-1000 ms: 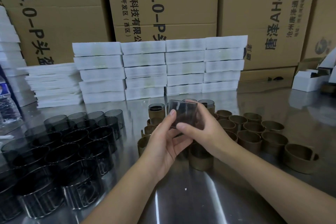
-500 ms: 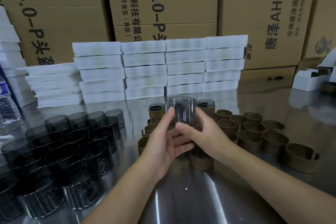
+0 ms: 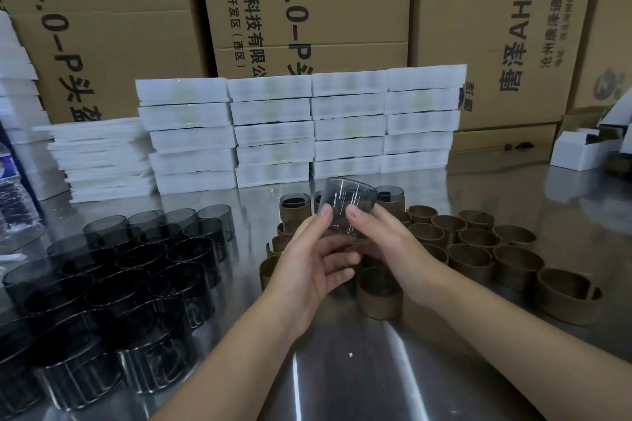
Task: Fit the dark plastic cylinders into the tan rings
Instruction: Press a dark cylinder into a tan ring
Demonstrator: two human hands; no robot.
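While the left hand [image 3: 307,272] and right hand [image 3: 388,248] grip a dark cylinder [image 3: 349,202] by its lower end above the middle of the tabletop [image 3: 342,372], its tilt poses a risk: pressed in crooked, it could jam or slip among the tan rings [image 3: 478,260] beneath.

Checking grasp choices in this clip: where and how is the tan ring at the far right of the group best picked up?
Pinch the far-right tan ring across its curved outer wall, coming from above and the near side. It stands upright, open end up, its front wall unobstructed; neighbouring rings crowd its left and a small tab sticks out on its right.
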